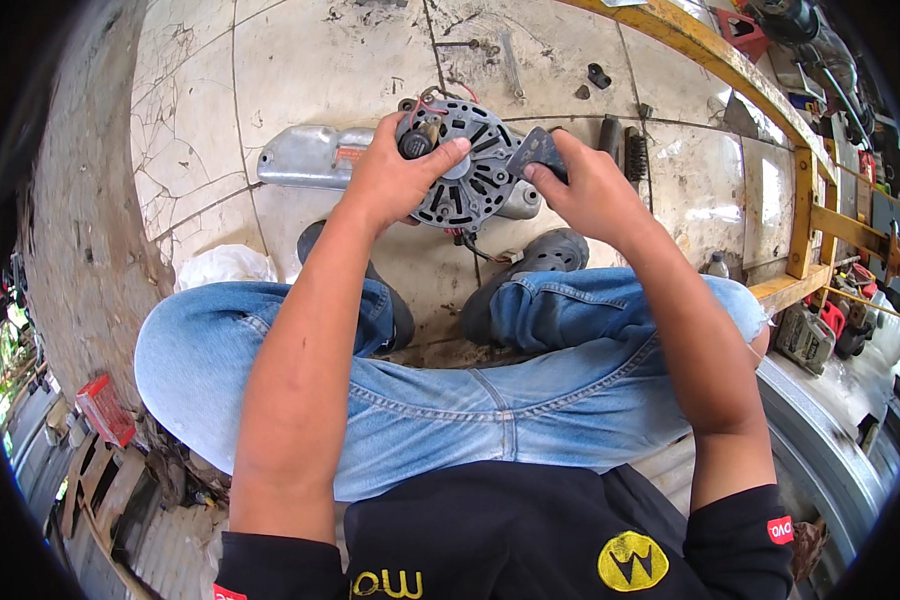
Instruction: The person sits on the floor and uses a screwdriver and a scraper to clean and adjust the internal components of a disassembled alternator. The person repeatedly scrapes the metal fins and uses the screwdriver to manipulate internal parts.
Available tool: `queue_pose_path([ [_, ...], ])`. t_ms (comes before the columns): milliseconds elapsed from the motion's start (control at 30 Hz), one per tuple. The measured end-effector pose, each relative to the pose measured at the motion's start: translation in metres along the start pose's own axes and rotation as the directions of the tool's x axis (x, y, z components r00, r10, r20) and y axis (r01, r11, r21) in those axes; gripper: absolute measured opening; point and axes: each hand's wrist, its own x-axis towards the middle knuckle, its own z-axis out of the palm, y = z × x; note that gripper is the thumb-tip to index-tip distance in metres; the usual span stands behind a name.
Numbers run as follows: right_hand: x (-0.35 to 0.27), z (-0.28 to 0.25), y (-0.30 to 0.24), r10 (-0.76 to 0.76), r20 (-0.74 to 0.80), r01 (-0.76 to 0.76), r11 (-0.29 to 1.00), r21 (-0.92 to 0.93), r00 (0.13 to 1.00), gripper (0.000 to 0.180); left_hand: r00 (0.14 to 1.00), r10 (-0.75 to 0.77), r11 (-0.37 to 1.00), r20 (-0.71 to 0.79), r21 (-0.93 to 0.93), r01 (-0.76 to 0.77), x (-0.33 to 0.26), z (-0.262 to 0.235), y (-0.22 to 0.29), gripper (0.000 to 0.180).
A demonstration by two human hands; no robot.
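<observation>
A round grey metal alternator (485,200) with slots radiating over its face is held above the floor between my feet. My left hand (395,175) grips its left side, thumb lying across the face toward the hub; the fingers beneath are hidden. Close to that thumb sits a black round cap (415,144), with thin red wires at the top edge. My right hand (592,190) pinches a dark flat metal plate (538,150), scraper-like in shape, its edge against the alternator's right rim. Behind the alternator lies a long silver metal cover (298,158) on the tiles.
Beyond my hands lie a wrench (512,62), a bolt (456,44) and a small black part (598,75). A coil spring (635,155) rests right of my right hand. A yellow metal frame (802,215) stands at the right, a white plastic bag (225,266) by my left knee.
</observation>
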Motion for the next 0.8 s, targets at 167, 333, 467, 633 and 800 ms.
queue_pose_path([
  [167,0.006,-0.004,0.005,-0.11,0.061,0.115,0.99,-0.086,0.992,0.029,1.0,0.019,0.996,-0.008,0.086,-0.018,0.004,0.001,-0.006,0.105],
  [333,0.01,-0.001,-0.002,-0.171,0.074,0.181,0.969,-0.168,0.983,0.027,0.996,0.085,0.989,-0.036,0.121,-0.08,0.012,0.002,-0.016,0.094],
  [467,0.011,0.005,-0.011,-0.208,0.042,0.212,0.953,-0.216,0.977,0.026,0.996,0.084,0.989,-0.026,0.125,-0.081,0.01,0.002,-0.009,0.094],
  [633,0.007,-0.004,-0.006,-0.176,0.072,0.189,0.951,-0.244,0.982,0.025,1.0,0.007,0.999,0.021,0.048,-0.008,0.005,-0.002,-0.003,0.094],
  [800,0.007,0.007,-0.012,-0.185,0.036,0.188,0.949,-0.252,0.982,0.025,0.997,0.066,0.992,0.029,0.103,-0.069,0.012,-0.002,-0.011,0.109],
])
